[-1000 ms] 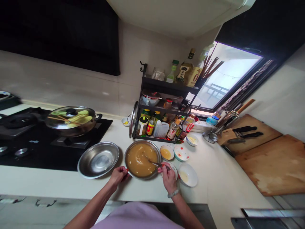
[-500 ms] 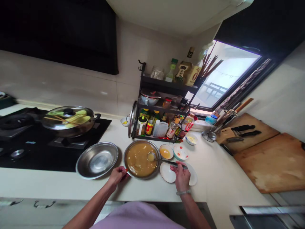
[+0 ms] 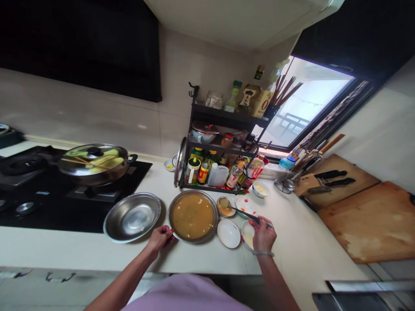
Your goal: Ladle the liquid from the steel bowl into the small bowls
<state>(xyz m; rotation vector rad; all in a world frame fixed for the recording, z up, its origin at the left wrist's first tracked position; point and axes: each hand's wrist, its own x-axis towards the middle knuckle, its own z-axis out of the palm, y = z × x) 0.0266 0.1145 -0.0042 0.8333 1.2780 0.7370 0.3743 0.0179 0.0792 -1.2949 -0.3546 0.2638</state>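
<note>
A steel basin (image 3: pixel 214 220) full of brown-yellow liquid sits at the counter's front edge. My left hand (image 3: pixel 160 239) pinches its near-left rim. My right hand (image 3: pixel 263 234) is closed on the handle of a metal ladle (image 3: pixel 240 211), whose filled scoop hangs over a small bowl (image 3: pixel 225 211) of orange-yellow liquid right of the basin. Just below that bowl stands an empty white bowl (image 3: pixel 228 233). Another white bowl (image 3: pixel 247 233) is partly hidden under my right hand. A white bowl with red dots (image 3: pixel 244 204) lies under the ladle's handle.
An empty steel basin (image 3: pixel 132 217) stands left of the full one. A lidded pan (image 3: pixel 94 164) with chopsticks rests on the black hob (image 3: pixel 48 207). A black rack (image 3: pixel 223 147) of bottles and jars stands behind the bowls. Wooden boards (image 3: pixel 369 216) and knives lie at the right.
My right hand lifted the ladle out of the full basin and carried it right, over the small bowl of orange liquid. The white bowl below it came into full view. My left hand stayed.
</note>
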